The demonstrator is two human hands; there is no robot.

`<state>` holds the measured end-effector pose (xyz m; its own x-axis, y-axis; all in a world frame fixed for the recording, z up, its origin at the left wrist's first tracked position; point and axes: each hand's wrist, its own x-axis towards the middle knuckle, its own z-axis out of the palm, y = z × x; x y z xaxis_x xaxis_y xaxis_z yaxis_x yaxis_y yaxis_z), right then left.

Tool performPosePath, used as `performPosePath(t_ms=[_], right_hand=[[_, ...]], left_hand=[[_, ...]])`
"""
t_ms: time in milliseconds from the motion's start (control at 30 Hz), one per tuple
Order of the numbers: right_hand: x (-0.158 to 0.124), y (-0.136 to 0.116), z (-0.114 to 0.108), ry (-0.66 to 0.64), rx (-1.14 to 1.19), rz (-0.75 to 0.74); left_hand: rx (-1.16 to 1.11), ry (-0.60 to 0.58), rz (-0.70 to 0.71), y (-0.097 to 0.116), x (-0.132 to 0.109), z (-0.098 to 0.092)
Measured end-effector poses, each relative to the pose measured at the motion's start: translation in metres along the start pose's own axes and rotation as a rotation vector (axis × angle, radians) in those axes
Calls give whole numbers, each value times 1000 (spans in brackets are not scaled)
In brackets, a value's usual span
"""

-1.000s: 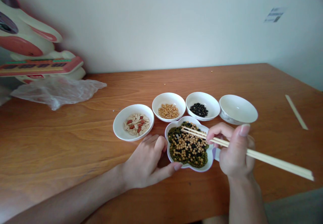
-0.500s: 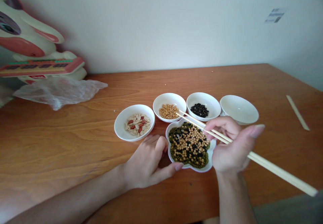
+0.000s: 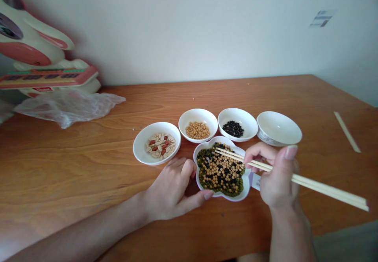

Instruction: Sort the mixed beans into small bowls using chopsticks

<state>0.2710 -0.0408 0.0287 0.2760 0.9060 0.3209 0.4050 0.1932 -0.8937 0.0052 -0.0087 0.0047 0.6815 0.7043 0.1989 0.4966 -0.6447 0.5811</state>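
Note:
A white scalloped dish [image 3: 247, 193] holds mixed green, black and yellow-tan beans [image 3: 222, 169]. My left hand [image 3: 174, 187] lies at its left side, fingers curled against it and thumb on the near rim. My right hand [image 3: 276, 173] is closed around a pair of wooden chopsticks [image 3: 325, 189]. Their tips are close together over the upper part of the beans; whether a bean sits between them I cannot tell. Behind the dish stand a bowl of yellow beans [image 3: 197, 130] and a bowl of black beans [image 3: 233, 129]. Left of these is a bowl of peanuts [image 3: 160, 145].
A white bowl [image 3: 279, 128] with nothing visible inside stands at the right of the row. A flat pale strip [image 3: 347, 132] lies further right. At the left are a crumpled plastic bag [image 3: 71, 106] and an animal-shaped toy keyboard [image 3: 53, 77]. A wall rises behind the table.
My right hand has moved the chopsticks from the yellow-bean bowl down and right, so their tips are over the scalloped dish. The left hand stays in place.

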Motion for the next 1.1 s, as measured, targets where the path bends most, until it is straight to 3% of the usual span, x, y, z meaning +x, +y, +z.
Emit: performPosePath(t_ms=[300,600,1100], right_hand=[[-1,1,9,-38,-1,-4],[-1,-3,12,4,15,-24],[5,-4,5,181,96,-23]], left_hand=[[-1,-21,-5,-1,-2,1],[-3,-19,5,-1,-1,0],[5,-13,-3,0,-1,0]])
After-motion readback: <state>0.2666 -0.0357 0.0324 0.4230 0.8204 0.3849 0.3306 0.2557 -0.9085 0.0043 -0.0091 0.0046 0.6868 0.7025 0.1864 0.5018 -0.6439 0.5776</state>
